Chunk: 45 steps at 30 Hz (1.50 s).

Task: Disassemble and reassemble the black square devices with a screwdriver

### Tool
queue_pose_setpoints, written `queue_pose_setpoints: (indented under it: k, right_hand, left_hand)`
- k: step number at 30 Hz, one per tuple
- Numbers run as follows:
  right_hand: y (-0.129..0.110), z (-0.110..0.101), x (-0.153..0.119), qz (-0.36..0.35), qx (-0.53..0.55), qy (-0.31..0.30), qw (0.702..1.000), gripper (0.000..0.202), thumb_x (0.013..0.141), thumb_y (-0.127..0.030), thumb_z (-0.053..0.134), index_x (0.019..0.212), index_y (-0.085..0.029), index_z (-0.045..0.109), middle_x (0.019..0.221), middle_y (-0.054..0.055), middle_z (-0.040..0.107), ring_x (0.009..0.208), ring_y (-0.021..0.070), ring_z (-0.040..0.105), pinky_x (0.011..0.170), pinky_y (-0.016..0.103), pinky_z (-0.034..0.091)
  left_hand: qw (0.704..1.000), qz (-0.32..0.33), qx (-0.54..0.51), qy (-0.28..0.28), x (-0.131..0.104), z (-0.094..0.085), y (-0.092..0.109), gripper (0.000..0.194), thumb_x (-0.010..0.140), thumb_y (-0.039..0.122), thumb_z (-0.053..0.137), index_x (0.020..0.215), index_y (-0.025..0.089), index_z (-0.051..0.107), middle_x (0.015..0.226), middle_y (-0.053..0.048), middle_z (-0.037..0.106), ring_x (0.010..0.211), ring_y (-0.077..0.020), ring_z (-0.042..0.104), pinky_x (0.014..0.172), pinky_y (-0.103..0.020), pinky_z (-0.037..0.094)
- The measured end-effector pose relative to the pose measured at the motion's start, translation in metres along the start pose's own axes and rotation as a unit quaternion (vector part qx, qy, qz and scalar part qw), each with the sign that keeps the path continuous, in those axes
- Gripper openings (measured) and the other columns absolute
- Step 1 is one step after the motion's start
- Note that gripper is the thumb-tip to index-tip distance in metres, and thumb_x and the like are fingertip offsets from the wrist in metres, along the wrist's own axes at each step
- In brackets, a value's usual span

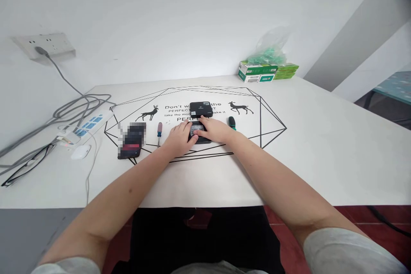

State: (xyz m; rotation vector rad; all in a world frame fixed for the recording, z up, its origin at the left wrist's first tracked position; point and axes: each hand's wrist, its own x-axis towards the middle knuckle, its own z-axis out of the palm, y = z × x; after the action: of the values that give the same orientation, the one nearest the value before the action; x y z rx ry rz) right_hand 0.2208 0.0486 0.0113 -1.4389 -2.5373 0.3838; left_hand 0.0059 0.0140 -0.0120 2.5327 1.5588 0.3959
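Observation:
Both hands rest on an open black case part [203,140] with a dark component [196,127] inside, at the middle of the table. My left hand [179,138] grips its left side, fingers at the edge and thumb over the front. My right hand [213,129] reaches over it from the right, with its thumb on the inner part. Just behind lies a square black cover [201,108] with small labels. A screwdriver with a red and blue handle [159,128] lies left of my left hand. Beyond my right hand lies a green and black handle [231,122].
On the left are a phone [131,141], a power strip [91,126], coiled grey cables [93,100], a white earbud case [81,151] and glasses [28,165]. Green and white boxes [257,72] with a plastic bag [269,51] stand at the back right.

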Motion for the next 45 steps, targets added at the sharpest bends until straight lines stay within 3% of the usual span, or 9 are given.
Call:
queue_pose_setpoints:
  k: [4, 12, 19, 23, 27, 31, 36, 40, 45]
  right_hand:
    - [-0.01, -0.012, -0.006, 0.056, -0.038, 0.013, 0.998, 0.059, 0.104, -0.066, 0.058, 0.123, -0.014, 0.077, 0.127, 0.024, 0.081, 0.118, 0.0438, 0.077, 0.099, 0.05, 0.06]
    - [-0.01, -0.015, -0.007, 0.073, 0.041, 0.033, 0.996, 0.044, 0.097, -0.062, 0.07, 0.108, -0.022, 0.083, 0.104, 0.012, 0.086, 0.098, 0.0337, 0.079, 0.082, 0.04, 0.057]
    - [0.049, -0.04, -0.013, 0.299, 0.021, 0.191, 0.935, 0.046, 0.102, -0.052, 0.062, 0.124, -0.014, 0.076, 0.13, 0.024, 0.078, 0.121, 0.0394, 0.074, 0.097, 0.048, 0.057]
    - [0.084, -0.041, -0.02, 0.402, 0.182, 0.152, 0.884, 0.045, 0.073, -0.047, 0.095, 0.098, -0.014, 0.077, 0.093, 0.02, 0.079, 0.102, 0.0398, 0.074, 0.084, 0.047, 0.059]
    - [0.091, -0.034, -0.017, 0.378, 0.298, 0.17, 0.86, 0.031, 0.077, -0.036, 0.091, 0.068, -0.021, 0.065, 0.053, 0.004, 0.059, 0.059, 0.0226, 0.06, 0.055, 0.034, 0.047]
    - [0.08, -0.031, -0.01, 0.309, 0.44, 0.233, 0.81, 0.04, 0.098, -0.049, 0.073, 0.071, -0.022, 0.057, 0.057, 0.001, 0.058, 0.048, 0.0123, 0.048, 0.044, 0.027, 0.043]
    - [0.051, -0.011, 0.003, 0.218, 0.551, 0.231, 0.771, 0.037, 0.097, -0.047, 0.081, 0.081, -0.02, 0.062, 0.069, 0.002, 0.068, 0.057, 0.0099, 0.061, 0.059, 0.023, 0.06]
    - [0.03, 0.008, 0.013, 0.169, 0.574, 0.196, 0.777, 0.029, 0.087, -0.037, 0.092, 0.091, -0.017, 0.071, 0.074, 0.001, 0.071, 0.063, 0.0113, 0.069, 0.074, 0.028, 0.067]
    - [0.027, 0.012, 0.012, 0.131, 0.552, 0.189, 0.801, 0.034, 0.082, -0.029, 0.092, 0.109, -0.017, 0.076, 0.081, -0.001, 0.074, 0.078, 0.0175, 0.077, 0.097, 0.04, 0.066]
  left_hand:
    - [0.999, 0.014, -0.027, -0.011, 0.001, 0.006, -0.003, 0.07, 0.111, 0.053, 0.043, 0.166, 0.01, 0.043, 0.18, -0.022, 0.034, 0.168, -0.0381, 0.032, 0.135, -0.055, 0.03]
    - [0.997, 0.024, -0.053, -0.048, 0.003, -0.01, -0.007, 0.082, 0.104, 0.065, 0.055, 0.168, 0.016, 0.041, 0.18, -0.019, 0.034, 0.167, -0.039, 0.033, 0.134, -0.055, 0.032]
    - [0.994, 0.009, -0.066, -0.086, 0.003, -0.02, -0.014, 0.1, 0.093, 0.071, 0.068, 0.172, 0.018, 0.037, 0.184, -0.015, 0.027, 0.168, -0.0403, 0.03, 0.135, -0.052, 0.032]
    - [0.993, 0.016, -0.075, -0.087, 0.001, -0.024, -0.016, 0.099, 0.089, 0.07, 0.074, 0.169, 0.02, 0.043, 0.183, -0.014, 0.029, 0.168, -0.0385, 0.032, 0.135, -0.05, 0.035]
    - [0.994, 0.021, -0.068, -0.088, -0.007, -0.026, -0.017, 0.098, 0.089, 0.07, 0.074, 0.169, 0.022, 0.045, 0.183, -0.014, 0.031, 0.168, -0.0386, 0.033, 0.134, -0.05, 0.037]
    - [0.993, 0.026, -0.051, -0.101, -0.015, -0.028, -0.016, 0.105, 0.088, 0.076, 0.072, 0.172, 0.022, 0.04, 0.185, -0.014, 0.024, 0.168, -0.0414, 0.031, 0.133, -0.053, 0.037]
    - [1.0, -0.009, 0.015, 0.001, -0.011, -0.035, -0.027, 0.067, 0.11, 0.054, 0.039, 0.162, 0.014, 0.054, 0.175, -0.018, 0.045, 0.163, -0.0377, 0.041, 0.134, -0.057, 0.033]
    - [0.981, -0.113, 0.102, 0.125, -0.007, -0.042, -0.05, 0.053, 0.098, 0.026, 0.05, 0.147, 0.017, 0.068, 0.165, -0.02, 0.056, 0.162, -0.0435, 0.038, 0.13, -0.067, 0.032]
    - [0.968, -0.19, 0.124, 0.109, -0.009, -0.039, -0.063, 0.042, 0.099, 0.029, 0.051, 0.132, 0.017, 0.075, 0.16, -0.023, 0.058, 0.161, -0.0476, 0.037, 0.129, -0.071, 0.028]
